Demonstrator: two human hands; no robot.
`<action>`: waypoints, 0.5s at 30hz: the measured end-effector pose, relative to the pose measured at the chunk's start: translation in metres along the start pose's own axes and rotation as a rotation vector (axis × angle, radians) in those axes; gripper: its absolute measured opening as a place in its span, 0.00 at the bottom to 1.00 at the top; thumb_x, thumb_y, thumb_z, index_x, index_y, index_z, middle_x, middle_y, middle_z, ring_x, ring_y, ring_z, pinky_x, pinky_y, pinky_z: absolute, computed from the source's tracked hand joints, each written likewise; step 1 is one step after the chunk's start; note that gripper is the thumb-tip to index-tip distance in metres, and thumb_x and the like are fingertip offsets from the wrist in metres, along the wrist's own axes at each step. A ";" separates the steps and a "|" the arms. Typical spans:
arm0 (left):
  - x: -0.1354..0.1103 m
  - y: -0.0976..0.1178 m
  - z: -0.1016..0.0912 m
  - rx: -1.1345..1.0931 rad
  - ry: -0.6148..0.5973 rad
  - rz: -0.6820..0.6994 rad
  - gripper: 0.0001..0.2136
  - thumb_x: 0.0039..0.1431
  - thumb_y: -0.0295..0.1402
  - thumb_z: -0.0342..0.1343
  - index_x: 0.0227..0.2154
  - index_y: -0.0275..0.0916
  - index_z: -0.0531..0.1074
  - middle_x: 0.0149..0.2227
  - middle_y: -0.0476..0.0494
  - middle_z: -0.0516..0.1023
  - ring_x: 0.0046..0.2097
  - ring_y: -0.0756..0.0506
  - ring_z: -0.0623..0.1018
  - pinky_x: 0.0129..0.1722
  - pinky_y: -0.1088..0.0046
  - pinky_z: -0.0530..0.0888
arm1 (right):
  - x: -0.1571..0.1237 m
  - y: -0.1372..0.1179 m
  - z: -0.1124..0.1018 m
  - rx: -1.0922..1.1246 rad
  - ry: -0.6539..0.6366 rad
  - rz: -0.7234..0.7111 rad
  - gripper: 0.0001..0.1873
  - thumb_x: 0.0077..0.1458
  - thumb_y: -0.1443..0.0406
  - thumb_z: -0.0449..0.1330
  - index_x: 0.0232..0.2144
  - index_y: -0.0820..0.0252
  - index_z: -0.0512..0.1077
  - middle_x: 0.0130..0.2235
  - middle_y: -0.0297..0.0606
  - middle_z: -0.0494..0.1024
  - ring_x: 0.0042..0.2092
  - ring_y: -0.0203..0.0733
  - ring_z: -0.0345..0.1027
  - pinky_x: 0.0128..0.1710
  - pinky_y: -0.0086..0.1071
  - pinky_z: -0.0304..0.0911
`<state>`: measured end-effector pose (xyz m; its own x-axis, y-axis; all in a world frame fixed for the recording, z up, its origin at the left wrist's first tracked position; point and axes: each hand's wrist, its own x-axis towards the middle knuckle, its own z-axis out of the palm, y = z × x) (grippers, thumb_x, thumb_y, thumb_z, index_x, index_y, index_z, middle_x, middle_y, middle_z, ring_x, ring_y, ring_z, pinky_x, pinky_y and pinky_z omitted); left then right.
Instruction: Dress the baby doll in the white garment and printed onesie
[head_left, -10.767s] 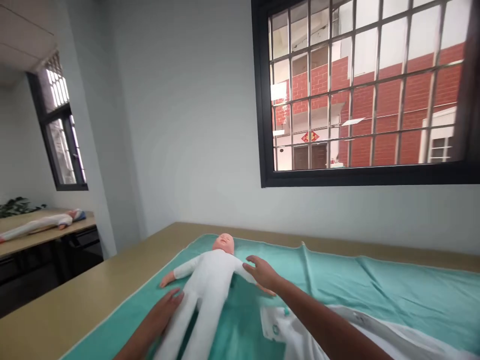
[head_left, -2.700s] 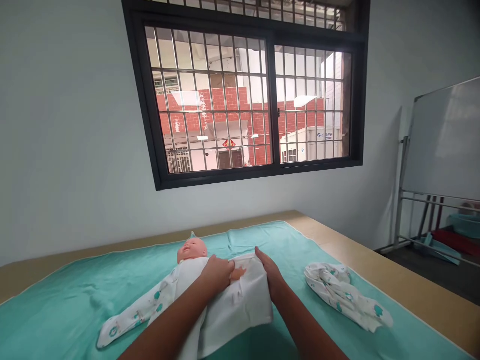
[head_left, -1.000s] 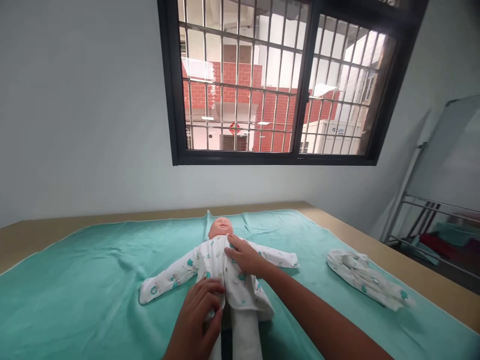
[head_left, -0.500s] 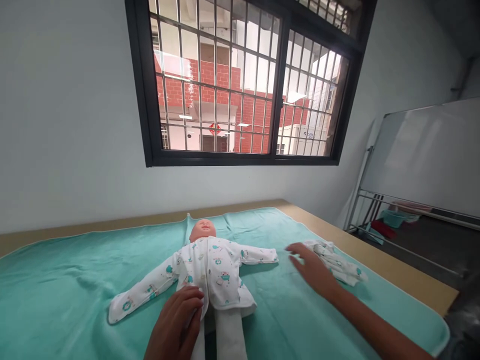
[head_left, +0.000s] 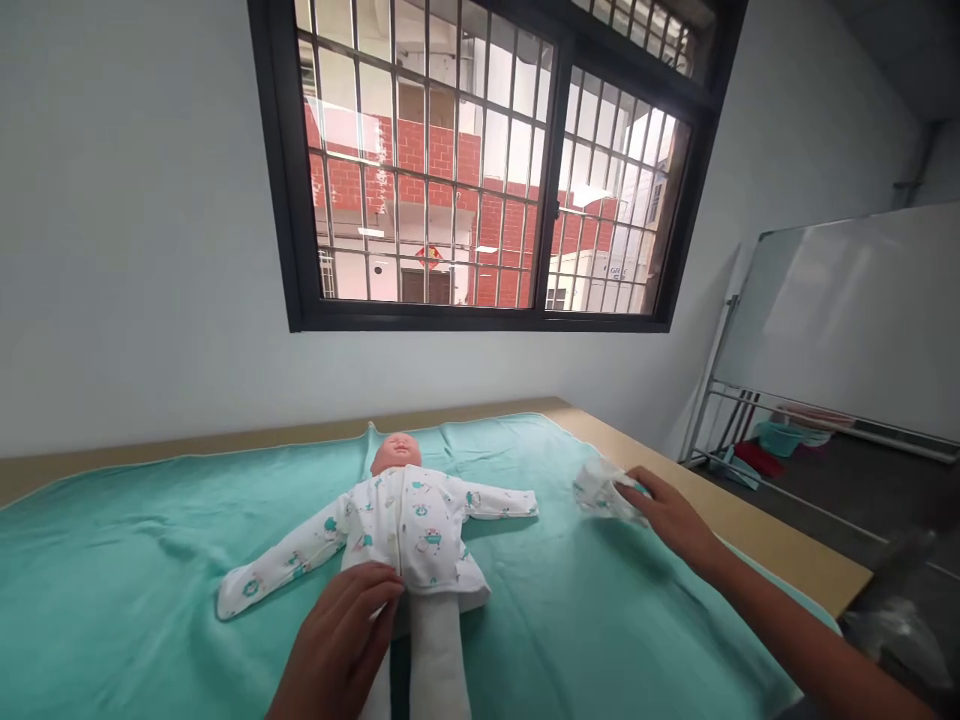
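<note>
As things stand, a wide, tan-topped table (head_left: pixel 780 540) carries everything, and over most of it lies a soft sea-green cloth (head_left: pixel 112 540), rumpled on its left side. On that cloth, face up, we have a white-bodied doll with a pink head (head_left: pixel 435 645), legs towards us, wearing a white long-sleeved jacket with teal prints (head_left: pixel 439 520); both sleeves are spread wide, and no doll hand shows at either end. Off to the right, near the cloth's edge, there's a crumpled white garment with teal prints (head_left: pixel 596 488), blurred, seemingly lifted clear of the cloth with a shadow below. And the right hand (head_left: pixel 660 500) has it: thumb and fingers closed on the near side of the bundle. Over on the left, the left hand (head_left: pixel 341 635) sits at the jacket's front hem, fingers curled and loosely together; whether it pinches the fabric or merely touches it, I can't tell. So where's the danger? That hold takes in only part of the bundle, so loose folds could slip out or unroll; carried low, they could snag the nearer sleeve and drag the doll askew. A tug from the left hand might pull the jacket front crooked, and any sideways drag could ruck the cloth underneath.
</note>
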<state>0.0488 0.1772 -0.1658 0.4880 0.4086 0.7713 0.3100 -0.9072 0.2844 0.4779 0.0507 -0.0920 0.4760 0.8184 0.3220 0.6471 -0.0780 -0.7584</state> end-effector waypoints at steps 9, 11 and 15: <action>0.014 0.013 0.017 -0.889 0.118 -0.485 0.44 0.46 0.41 0.67 0.62 0.55 0.47 0.65 0.37 0.55 0.57 0.36 0.72 0.48 0.59 0.77 | -0.035 -0.153 0.107 1.163 -0.569 0.079 0.21 0.61 0.54 0.51 0.52 0.57 0.67 0.51 0.44 0.74 0.49 0.48 0.71 0.47 0.44 0.69; 0.017 0.011 0.016 -0.957 0.212 -0.645 0.46 0.40 0.41 0.70 0.61 0.52 0.50 0.63 0.37 0.58 0.55 0.36 0.73 0.42 0.64 0.78 | -0.032 -0.152 0.134 1.192 -0.655 0.141 0.22 0.62 0.54 0.49 0.52 0.60 0.67 0.51 0.46 0.75 0.49 0.49 0.71 0.48 0.45 0.69; 0.025 0.011 -0.009 -0.973 0.176 -1.018 0.32 0.45 0.44 0.65 0.54 0.41 0.64 0.51 0.38 0.73 0.38 0.44 0.78 0.27 0.74 0.73 | -0.014 -0.141 0.173 1.236 -0.643 0.162 0.23 0.61 0.54 0.50 0.52 0.60 0.67 0.51 0.46 0.75 0.50 0.49 0.72 0.50 0.47 0.68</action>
<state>0.0572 0.1767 -0.1389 0.2669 0.9631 0.0345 -0.2526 0.0354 0.9669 0.2771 0.1483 -0.0875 -0.0757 0.9890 0.1267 -0.4840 0.0746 -0.8719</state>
